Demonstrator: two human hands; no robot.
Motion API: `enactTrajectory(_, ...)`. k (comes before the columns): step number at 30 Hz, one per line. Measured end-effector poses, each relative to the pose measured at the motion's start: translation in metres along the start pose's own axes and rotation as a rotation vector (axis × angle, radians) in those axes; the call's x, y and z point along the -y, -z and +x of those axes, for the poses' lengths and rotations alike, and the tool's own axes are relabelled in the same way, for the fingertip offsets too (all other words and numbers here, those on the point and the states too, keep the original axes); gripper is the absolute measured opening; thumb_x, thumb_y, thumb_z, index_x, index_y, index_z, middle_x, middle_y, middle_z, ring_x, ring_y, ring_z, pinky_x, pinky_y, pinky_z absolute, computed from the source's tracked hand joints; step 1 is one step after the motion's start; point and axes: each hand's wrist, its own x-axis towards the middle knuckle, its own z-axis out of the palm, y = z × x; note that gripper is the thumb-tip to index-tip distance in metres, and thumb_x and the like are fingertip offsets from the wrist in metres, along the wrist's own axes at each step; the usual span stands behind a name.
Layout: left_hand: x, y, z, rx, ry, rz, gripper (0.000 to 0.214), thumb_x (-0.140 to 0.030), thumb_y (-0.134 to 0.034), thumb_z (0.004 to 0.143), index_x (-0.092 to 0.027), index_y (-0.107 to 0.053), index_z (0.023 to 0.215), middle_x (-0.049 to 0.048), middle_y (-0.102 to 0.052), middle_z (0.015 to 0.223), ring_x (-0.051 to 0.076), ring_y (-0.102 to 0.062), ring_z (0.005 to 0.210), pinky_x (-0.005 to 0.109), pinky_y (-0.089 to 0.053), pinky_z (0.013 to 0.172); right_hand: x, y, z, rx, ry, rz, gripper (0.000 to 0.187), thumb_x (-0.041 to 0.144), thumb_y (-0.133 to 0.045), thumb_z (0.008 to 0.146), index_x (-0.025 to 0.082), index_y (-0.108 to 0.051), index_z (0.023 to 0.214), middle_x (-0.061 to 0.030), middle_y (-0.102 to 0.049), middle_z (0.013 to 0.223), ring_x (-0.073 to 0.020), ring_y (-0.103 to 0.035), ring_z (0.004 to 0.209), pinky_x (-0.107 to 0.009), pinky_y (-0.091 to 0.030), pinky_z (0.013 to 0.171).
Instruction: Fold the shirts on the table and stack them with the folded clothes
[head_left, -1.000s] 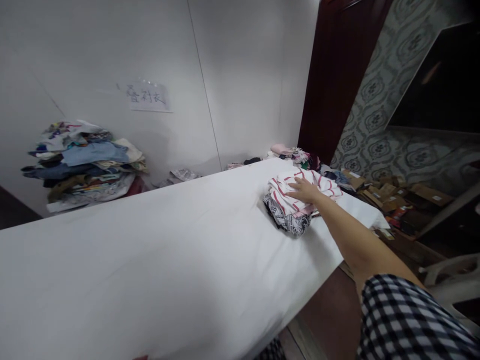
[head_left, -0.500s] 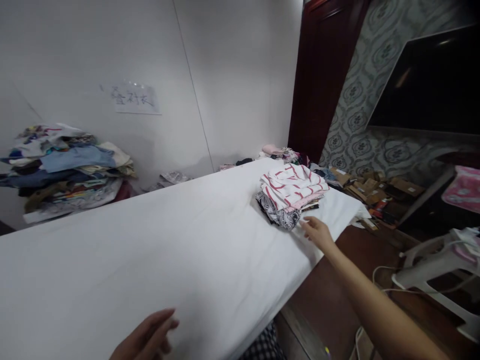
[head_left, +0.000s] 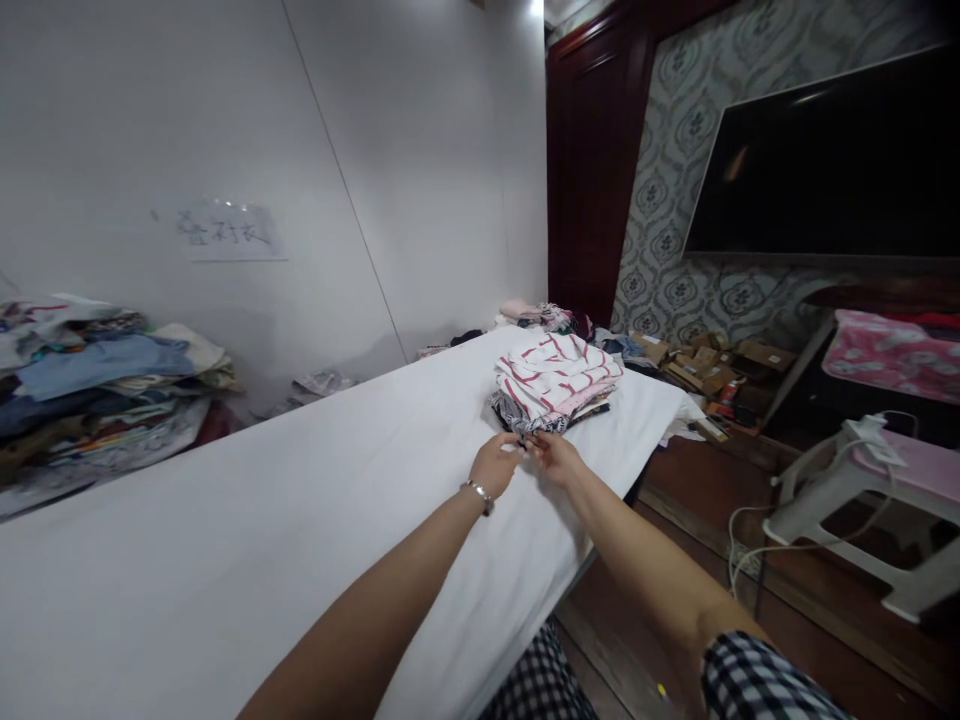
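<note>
A pile of folded clothes lies on the white-covered table (head_left: pixel 300 560). On top is a white shirt with red lines (head_left: pixel 559 372); under its front edge shows a black-and-white printed garment (head_left: pixel 511 412). My left hand (head_left: pixel 496 465), with a bracelet at the wrist, pinches the near edge of that printed garment. Beside it, my right hand (head_left: pixel 555 458) also closes its fingers on the same edge. The two sets of fingertips almost meet at the front of the pile. Part of the printed garment is hidden by the hands and the shirt above.
A tall heap of clothes (head_left: pixel 105 390) sits beyond the table's far left edge. More clothes (head_left: pixel 544 316) lie behind the pile. Cardboard boxes (head_left: pixel 701 362) cover the floor at right, near a white plastic stool (head_left: pixel 832 490) with a cable.
My left hand has come from the lower left up to the pile's front edge. My right hand has closed on the printed garment there. The view has turned slightly right.
</note>
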Motion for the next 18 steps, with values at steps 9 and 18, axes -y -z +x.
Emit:
enactTrajectory(9,-0.023,-0.016,0.042,-0.245,-0.301,0.382,0.041,-0.026,-0.058,0.08,-0.017,-0.055,0.12,0.0102,-0.056,0.126,0.02,-0.053,0.113,0.032,-0.043,0.095,-0.003,-0.009,0.011,0.051,-0.14,0.04,0.023,0.021,-0.048,0.089,0.016,-0.054,0.068,0.0029,-0.052,0.047,-0.0065,-0.046,0.037,-0.015,-0.037,0.037)
enactTrajectory(18,-0.053,-0.027,0.064,-0.173,-0.344,0.865,0.05,-0.033,-0.062,0.077,-0.024,-0.05,0.125,0.01,-0.049,0.132,0.027,-0.05,0.116,0.039,-0.042,0.093,-0.01,-0.021,0.025,0.034,-0.062,-0.092,0.017,0.027,-0.054,0.083,0.019,-0.052,0.068,0.005,-0.044,0.044,-0.0074,-0.037,0.037,-0.018,-0.027,0.034)
